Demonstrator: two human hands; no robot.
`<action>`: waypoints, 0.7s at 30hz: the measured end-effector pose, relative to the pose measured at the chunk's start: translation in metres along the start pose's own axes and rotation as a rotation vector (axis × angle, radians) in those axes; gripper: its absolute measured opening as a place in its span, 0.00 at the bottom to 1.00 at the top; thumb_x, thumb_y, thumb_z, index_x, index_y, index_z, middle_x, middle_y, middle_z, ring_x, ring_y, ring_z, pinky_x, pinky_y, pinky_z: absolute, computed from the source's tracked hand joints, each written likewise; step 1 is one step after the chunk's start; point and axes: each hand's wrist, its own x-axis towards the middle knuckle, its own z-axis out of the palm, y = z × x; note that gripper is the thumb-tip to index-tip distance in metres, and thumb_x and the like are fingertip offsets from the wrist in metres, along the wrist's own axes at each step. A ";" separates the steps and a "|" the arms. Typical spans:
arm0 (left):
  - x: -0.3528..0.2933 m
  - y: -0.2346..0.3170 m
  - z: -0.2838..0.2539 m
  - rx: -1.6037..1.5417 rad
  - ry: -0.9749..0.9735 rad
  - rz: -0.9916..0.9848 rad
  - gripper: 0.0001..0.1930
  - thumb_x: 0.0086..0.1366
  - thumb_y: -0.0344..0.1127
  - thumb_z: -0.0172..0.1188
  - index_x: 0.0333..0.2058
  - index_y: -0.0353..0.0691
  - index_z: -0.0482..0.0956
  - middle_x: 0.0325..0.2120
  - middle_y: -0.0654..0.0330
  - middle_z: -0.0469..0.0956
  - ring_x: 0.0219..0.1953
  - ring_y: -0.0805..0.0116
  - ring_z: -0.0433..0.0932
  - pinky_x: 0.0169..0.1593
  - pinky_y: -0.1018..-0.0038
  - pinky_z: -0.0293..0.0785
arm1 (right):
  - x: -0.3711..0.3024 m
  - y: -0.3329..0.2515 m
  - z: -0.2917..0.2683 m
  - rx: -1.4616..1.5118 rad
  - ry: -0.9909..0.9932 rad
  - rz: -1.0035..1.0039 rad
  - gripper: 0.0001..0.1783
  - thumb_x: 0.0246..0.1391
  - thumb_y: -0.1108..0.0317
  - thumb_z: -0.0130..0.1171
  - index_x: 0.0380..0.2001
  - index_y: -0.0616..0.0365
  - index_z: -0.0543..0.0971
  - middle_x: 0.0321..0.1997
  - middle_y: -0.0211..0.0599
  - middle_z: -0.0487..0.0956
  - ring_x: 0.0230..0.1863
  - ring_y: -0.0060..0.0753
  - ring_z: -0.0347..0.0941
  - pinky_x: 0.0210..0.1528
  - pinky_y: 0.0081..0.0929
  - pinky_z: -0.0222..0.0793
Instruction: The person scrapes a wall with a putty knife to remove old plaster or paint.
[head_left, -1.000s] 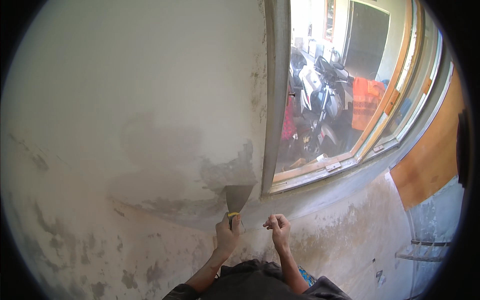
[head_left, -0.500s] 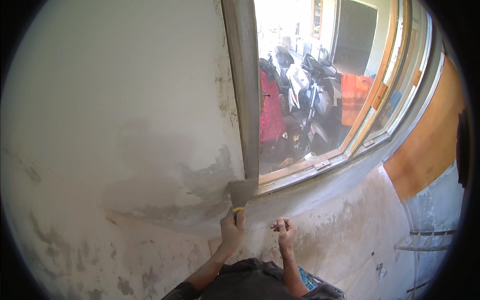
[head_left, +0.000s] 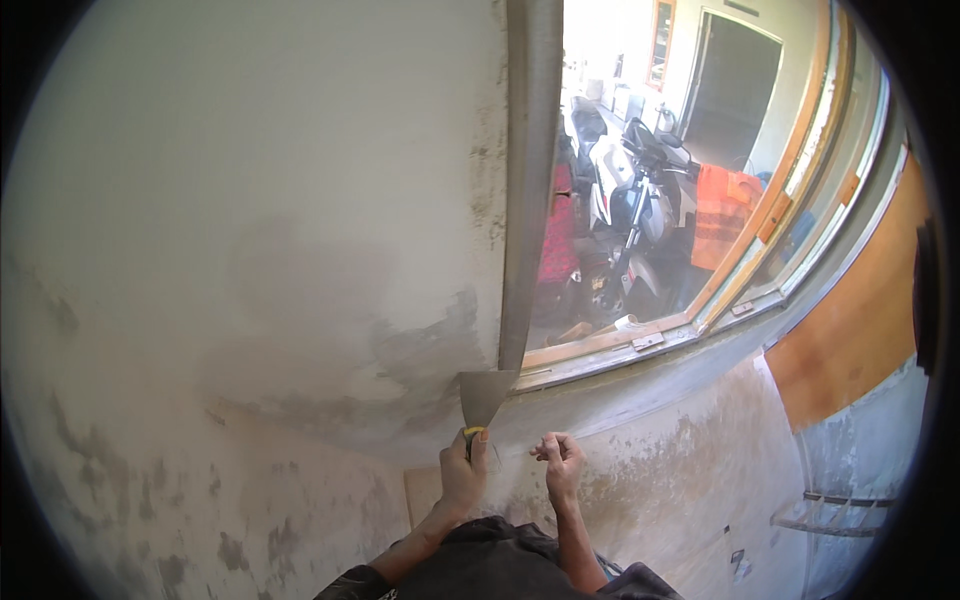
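My left hand [head_left: 463,478] is wrapped round the dark and yellow handle of a putty knife [head_left: 487,398]. The knife's wide grey blade points away from me, its far edge by the lower corner of the window frame [head_left: 530,180]. Left of the blade, a damp-looking grey patch [head_left: 430,335] marks the pale wall [head_left: 300,130]. My right hand [head_left: 563,468] is held a little to the right, below the sill, with its fingers curled and pinched together. Whether something small sits between those fingertips I cannot make out.
Through the window show a motorcycle [head_left: 640,190] and an orange cloth [head_left: 722,215]. The sill [head_left: 650,375] curves off to the right. An orange-brown panel [head_left: 850,310] hangs beyond it, above a rack-like ladder shape [head_left: 835,515]. Stained wall [head_left: 230,520] continues at lower left.
The view has turned slightly left, so the window sits further right. The putty knife, blurred before, now shows sharply, its blade a little lower and more upright. Both hands keep their grip.
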 end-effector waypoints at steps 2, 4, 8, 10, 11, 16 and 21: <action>0.003 0.019 -0.007 0.075 0.019 0.033 0.15 0.70 0.42 0.53 0.34 0.34 0.75 0.15 0.59 0.70 0.18 0.76 0.67 0.24 0.73 0.64 | 0.001 0.004 0.003 -0.012 -0.056 -0.002 0.12 0.63 0.63 0.53 0.32 0.63 0.75 0.25 0.34 0.78 0.28 0.25 0.77 0.32 0.20 0.71; 0.004 0.010 -0.013 0.059 -0.001 -0.001 0.15 0.70 0.43 0.53 0.35 0.34 0.76 0.15 0.58 0.70 0.18 0.75 0.67 0.24 0.73 0.65 | -0.003 0.003 0.014 0.018 -0.168 0.003 0.12 0.64 0.64 0.53 0.33 0.63 0.75 0.26 0.35 0.79 0.30 0.26 0.77 0.33 0.21 0.71; 0.000 -0.003 -0.008 -0.028 0.019 -0.040 0.16 0.70 0.43 0.53 0.35 0.34 0.76 0.16 0.56 0.72 0.18 0.72 0.70 0.25 0.72 0.67 | -0.023 -0.017 0.057 0.144 -0.343 0.048 0.16 0.67 0.60 0.47 0.37 0.64 0.75 0.29 0.34 0.79 0.33 0.23 0.76 0.37 0.20 0.70; -0.001 -0.003 -0.005 0.011 0.039 0.028 0.15 0.70 0.42 0.52 0.35 0.34 0.76 0.17 0.53 0.74 0.18 0.68 0.74 0.26 0.71 0.69 | -0.025 -0.023 0.077 0.178 -0.402 0.019 0.17 0.68 0.59 0.45 0.37 0.64 0.74 0.29 0.31 0.78 0.32 0.20 0.73 0.37 0.18 0.68; -0.001 -0.004 -0.004 0.032 0.047 0.061 0.15 0.70 0.41 0.51 0.35 0.33 0.76 0.17 0.52 0.75 0.19 0.65 0.75 0.26 0.70 0.69 | -0.024 -0.025 0.085 0.152 -0.430 -0.031 0.18 0.68 0.58 0.44 0.37 0.64 0.74 0.28 0.29 0.76 0.30 0.19 0.71 0.35 0.18 0.66; 0.002 -0.025 -0.003 0.077 0.067 0.155 0.11 0.68 0.36 0.51 0.36 0.32 0.76 0.26 0.47 0.78 0.29 0.49 0.79 0.32 0.64 0.72 | -0.020 -0.038 0.096 0.040 -0.496 0.070 0.23 0.70 0.54 0.39 0.30 0.60 0.72 0.23 0.22 0.69 0.26 0.14 0.61 0.28 0.18 0.58; 0.009 -0.008 -0.005 0.045 0.083 0.186 0.11 0.66 0.35 0.52 0.36 0.33 0.77 0.31 0.45 0.78 0.34 0.45 0.78 0.38 0.61 0.72 | -0.012 -0.034 0.102 0.121 -0.437 0.058 0.28 0.70 0.52 0.36 0.21 0.57 0.70 0.20 0.20 0.67 0.25 0.13 0.60 0.26 0.18 0.57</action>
